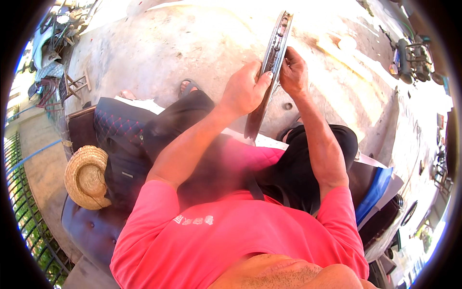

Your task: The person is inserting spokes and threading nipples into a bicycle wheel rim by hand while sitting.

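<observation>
A metal wheel rim [277,41], seen nearly edge-on with a row of small holes or fittings along its channel, stands upright in front of my knees. My left hand [243,89] is closed around its left side, the thumb lying across the channel. On the other side my right hand [294,74] has its fingers curled in close against the rim. Whatever those fingers pinch is too small or hidden to make out. The rim's lower end drops between my legs, close to a pink cloth [260,156].
I sit on a dark padded seat [89,236] with a straw hat [87,177] at my left. A small dark ring [288,106] lies on the concrete floor. A wooden stool [77,85] stands far left, machinery [413,60] far right, and a blue sheet [374,192] beside my right thigh.
</observation>
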Motion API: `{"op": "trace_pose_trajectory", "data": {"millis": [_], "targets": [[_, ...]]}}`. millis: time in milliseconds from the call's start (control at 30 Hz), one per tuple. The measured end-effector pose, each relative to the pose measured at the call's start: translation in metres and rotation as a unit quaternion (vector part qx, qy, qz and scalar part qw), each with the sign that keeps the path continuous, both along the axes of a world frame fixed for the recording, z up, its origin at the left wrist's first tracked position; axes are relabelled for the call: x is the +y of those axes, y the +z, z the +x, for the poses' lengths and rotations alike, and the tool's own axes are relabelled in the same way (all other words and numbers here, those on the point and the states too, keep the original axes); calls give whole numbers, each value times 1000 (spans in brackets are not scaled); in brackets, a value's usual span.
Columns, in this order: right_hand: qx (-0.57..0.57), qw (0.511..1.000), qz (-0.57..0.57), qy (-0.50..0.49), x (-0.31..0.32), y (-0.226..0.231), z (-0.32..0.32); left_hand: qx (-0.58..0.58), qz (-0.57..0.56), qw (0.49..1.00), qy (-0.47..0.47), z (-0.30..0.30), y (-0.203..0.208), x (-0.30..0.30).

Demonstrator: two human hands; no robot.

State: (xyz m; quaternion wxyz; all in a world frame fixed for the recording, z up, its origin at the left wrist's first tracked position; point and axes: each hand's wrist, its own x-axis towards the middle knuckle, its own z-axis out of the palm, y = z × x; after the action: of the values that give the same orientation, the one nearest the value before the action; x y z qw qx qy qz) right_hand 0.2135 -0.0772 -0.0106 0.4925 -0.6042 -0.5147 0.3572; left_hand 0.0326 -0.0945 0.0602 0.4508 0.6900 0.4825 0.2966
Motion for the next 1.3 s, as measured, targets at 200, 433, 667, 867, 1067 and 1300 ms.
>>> {"op": "trace_pose_trajectory", "data": {"millis": [200, 433, 667, 867, 1067, 1300], "targets": [[25, 1000, 1, 3, 1, -3, 4, -37, -105, 994, -18, -4, 1, 4], [42, 999, -14, -19, 12, -1, 4, -87, -101, 991, -1, 0, 8, 18], [-16, 994, 28, -106, 6, 12, -8, -48, -124, 991, -17, -4, 10, 29], [24, 999, 28, -17, -12, 19, -15, -8, -45, 999, -26, -8, 16, 32], [97, 995, -16, 10, -5, -10, -6, 23, -2, 999, -39, -7, 16, 31], [113, 994, 10, 8, -1, -18, -9, 76, 53, 995, -42, -7, 11, 28]]}}
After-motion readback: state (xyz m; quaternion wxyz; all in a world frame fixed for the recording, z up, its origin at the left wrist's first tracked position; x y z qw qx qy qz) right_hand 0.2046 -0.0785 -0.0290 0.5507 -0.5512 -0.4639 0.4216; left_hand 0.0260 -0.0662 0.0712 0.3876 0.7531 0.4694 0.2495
